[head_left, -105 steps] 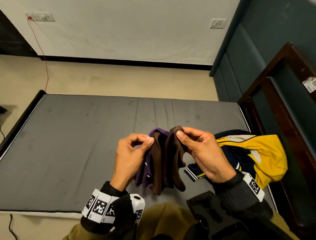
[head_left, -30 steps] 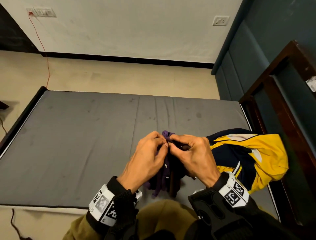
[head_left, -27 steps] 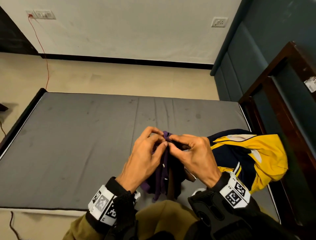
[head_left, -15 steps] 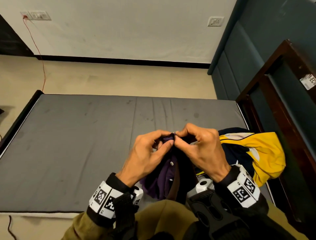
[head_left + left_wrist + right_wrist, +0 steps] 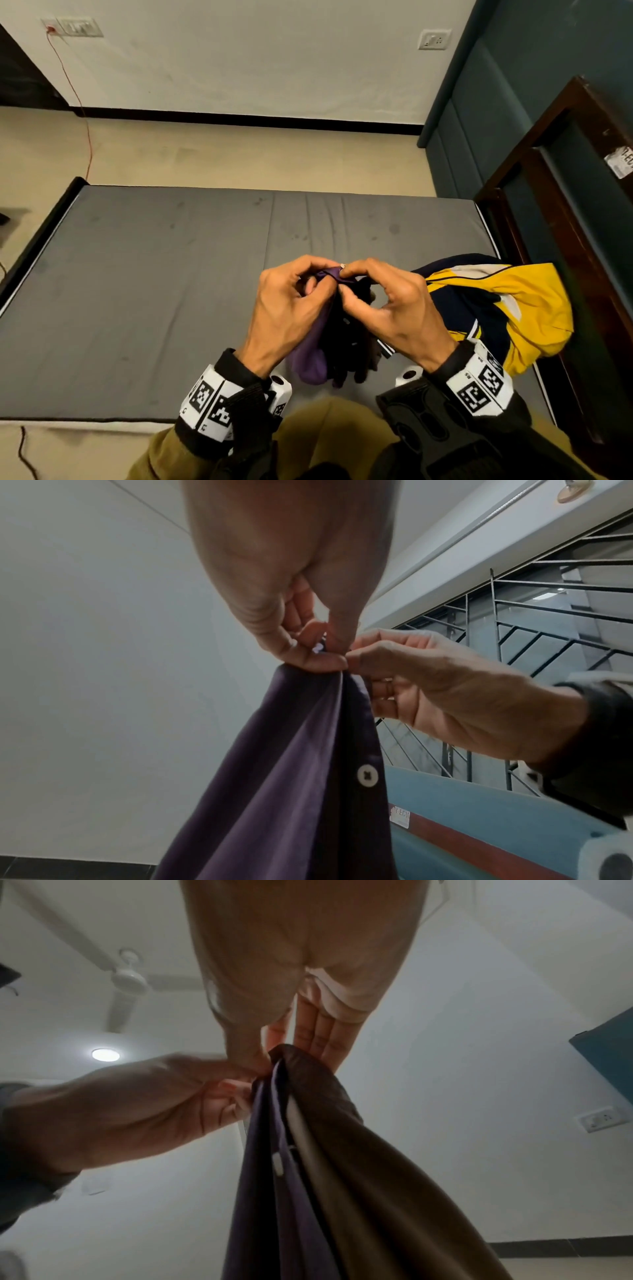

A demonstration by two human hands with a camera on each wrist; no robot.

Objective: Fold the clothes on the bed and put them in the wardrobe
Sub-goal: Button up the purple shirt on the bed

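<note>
Both hands pinching the purple shirt's placket

Left hand (image 5: pixel 291 308) and right hand (image 5: pixel 400 308) grasp the purple shirt (image 5: pixel 310 356) above the bed's (image 5: pixel 137 291) near edge; a slipping pinch could undo the button (image 5: pixel 367 775).

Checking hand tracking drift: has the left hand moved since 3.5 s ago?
Yes. The left hand has shifted right along the grey mattress, toward the yellow jacket, closing on the right hand at the purple shirt.

we see bare bed (image 5: pixel 144 308) surface to the left and beyond. on the right, the yellow and navy garment (image 5: pixel 507 308) and the dark wooden frame (image 5: pixel 548 212) block passage.
</note>
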